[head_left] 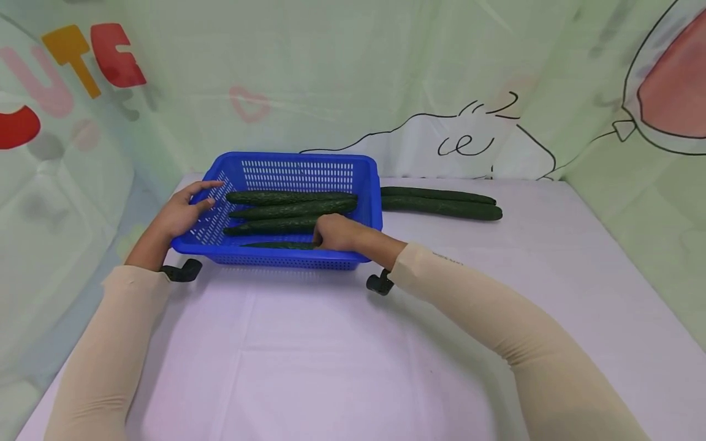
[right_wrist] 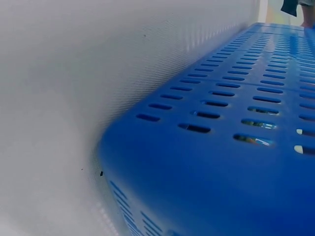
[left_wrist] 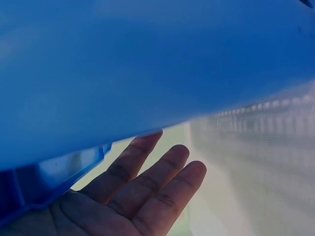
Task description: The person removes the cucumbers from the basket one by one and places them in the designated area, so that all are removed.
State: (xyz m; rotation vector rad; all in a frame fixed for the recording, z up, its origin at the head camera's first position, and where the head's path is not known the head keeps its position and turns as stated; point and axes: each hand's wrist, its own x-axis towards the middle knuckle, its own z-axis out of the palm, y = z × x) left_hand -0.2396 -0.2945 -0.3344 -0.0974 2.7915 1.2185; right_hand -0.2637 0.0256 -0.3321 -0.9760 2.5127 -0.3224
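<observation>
A blue slotted plastic basket [head_left: 284,251] stands on the table with several long green cucumbers [head_left: 289,211] lying side by side in it. At its left end my left hand [head_left: 184,211] rests on the rim, thumb and index finger over the inside. In the left wrist view, three straight fingers [left_wrist: 157,189] of that hand show outside the basket wall. My right hand [head_left: 339,233] reaches over the front right rim, its curled fingers gripping the right end of the front cucumber [head_left: 278,245]. Its fingertips are hidden inside the basket, and the right wrist view shows only the basket's outer wall [right_wrist: 221,123].
Two more cucumbers [head_left: 441,207] lie on the table to the right of the basket, close against its side. A white cloth [head_left: 325,343] covers the table. A printed fabric backdrop [head_left: 331,73] hangs behind and at both sides.
</observation>
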